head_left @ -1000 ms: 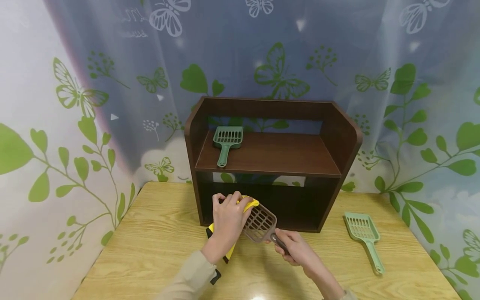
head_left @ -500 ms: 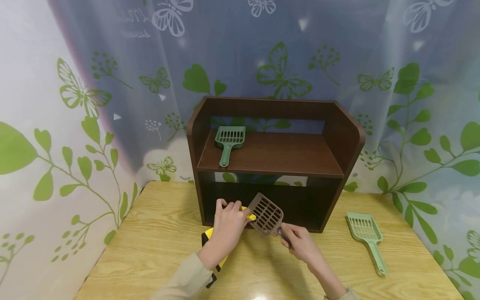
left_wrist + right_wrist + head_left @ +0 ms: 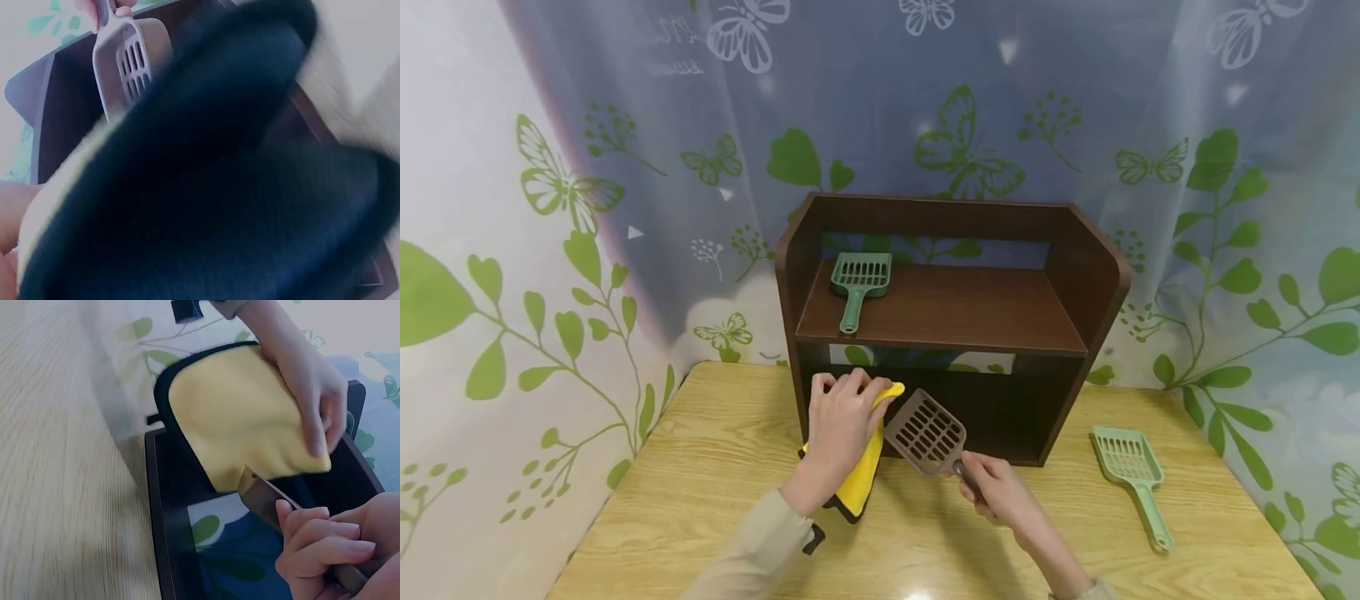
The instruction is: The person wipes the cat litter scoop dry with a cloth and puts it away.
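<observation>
My left hand (image 3: 840,425) pinches a yellow cloth with black edging (image 3: 862,473), which hangs below the fingers, left of the scoop. Its dark side covers much of the left wrist view; the yellow face of the cloth (image 3: 231,412) shows in the right wrist view. My right hand (image 3: 1000,490) grips the handle of a brown slotted litter scoop (image 3: 927,433), its head raised in front of the shelf's lower opening. In the right wrist view, the scoop (image 3: 262,499) is seen edge-on and overlaps the cloth's lower edge; whether they touch I cannot tell.
A dark brown two-level shelf (image 3: 955,308) stands on the wooden table (image 3: 700,467). On its upper board lies a dark green litter scoop (image 3: 859,279). A light green litter scoop (image 3: 1131,467) lies on the table at right. A patterned curtain (image 3: 865,100) hangs behind.
The cloth has come off the scoop's head, and my left hand has moved left and, lately, up with it. More of the cloth's yellow face shows. The brown scoop has shifted slightly right.
</observation>
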Demonstrator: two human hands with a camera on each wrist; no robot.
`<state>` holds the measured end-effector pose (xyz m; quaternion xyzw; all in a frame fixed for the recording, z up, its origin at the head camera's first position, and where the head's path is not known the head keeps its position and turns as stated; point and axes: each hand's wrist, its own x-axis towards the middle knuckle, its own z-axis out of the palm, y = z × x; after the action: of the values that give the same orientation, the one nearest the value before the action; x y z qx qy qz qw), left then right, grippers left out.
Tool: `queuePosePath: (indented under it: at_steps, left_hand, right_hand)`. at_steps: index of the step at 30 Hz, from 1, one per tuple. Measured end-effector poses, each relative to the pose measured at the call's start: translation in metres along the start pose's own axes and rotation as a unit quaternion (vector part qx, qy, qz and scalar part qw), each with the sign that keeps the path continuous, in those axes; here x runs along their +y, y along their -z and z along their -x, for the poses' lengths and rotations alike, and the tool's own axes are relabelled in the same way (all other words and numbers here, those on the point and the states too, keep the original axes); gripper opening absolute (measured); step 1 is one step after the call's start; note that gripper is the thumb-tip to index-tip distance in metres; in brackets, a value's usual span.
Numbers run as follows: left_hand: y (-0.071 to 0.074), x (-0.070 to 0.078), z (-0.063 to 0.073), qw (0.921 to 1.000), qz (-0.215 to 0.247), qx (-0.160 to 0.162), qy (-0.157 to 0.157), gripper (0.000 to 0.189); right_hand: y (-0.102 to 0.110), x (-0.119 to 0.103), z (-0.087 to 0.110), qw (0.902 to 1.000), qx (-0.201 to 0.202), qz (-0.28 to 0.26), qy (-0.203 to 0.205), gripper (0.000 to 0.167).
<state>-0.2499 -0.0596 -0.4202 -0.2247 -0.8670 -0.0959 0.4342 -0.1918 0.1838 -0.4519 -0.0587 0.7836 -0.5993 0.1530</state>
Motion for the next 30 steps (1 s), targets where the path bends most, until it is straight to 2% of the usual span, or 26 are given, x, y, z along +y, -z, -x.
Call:
queuePosePath:
  at_steps: [2,5,10,15,19,22,26,30]
  left_hand:
    - [0.0,0.004,-0.003,0.9999,0.003,0.003,-0.015,0.02]
    - [-0.007,0.012,-0.003,0.9994,-0.006,-0.011,-0.032,0.021]
    - [-0.018,0.024,0.004,0.9984,-0.033,-0.033,-0.033,0.022]
    - [-0.022,0.036,0.006,0.9977,-0.015,-0.048,-0.044,0.022]
    - [-0.021,0.042,0.006,0.9959,0.0,-0.077,-0.048,0.021]
    - [-0.018,0.045,0.005,0.9914,0.03,-0.111,-0.062,0.019]
    - [-0.014,0.047,0.005,0.9809,0.079,-0.157,-0.083,0.018]
    - [-0.015,0.045,0.006,0.9745,0.103,-0.167,-0.109,0.019]
  right_hand:
    - [-0.004,-0.002,0.0,1.0,-0.003,-0.005,0.002,0.048]
    - [-0.012,-0.005,0.0,0.9998,-0.011,-0.009,0.015,0.045]
    - [-0.021,-0.008,0.001,0.9995,-0.013,-0.013,0.027,0.042]
    - [-0.024,-0.009,0.001,0.9996,-0.001,-0.015,0.023,0.04]
    - [-0.024,-0.009,0.0,0.9997,-0.003,-0.013,0.021,0.039]
    - [-0.023,-0.008,-0.001,0.9997,-0.006,-0.01,0.019,0.04]
    - [-0.017,-0.007,-0.002,0.9997,-0.006,-0.001,0.022,0.042]
    - [-0.011,-0.008,-0.002,0.9998,0.009,0.003,0.016,0.045]
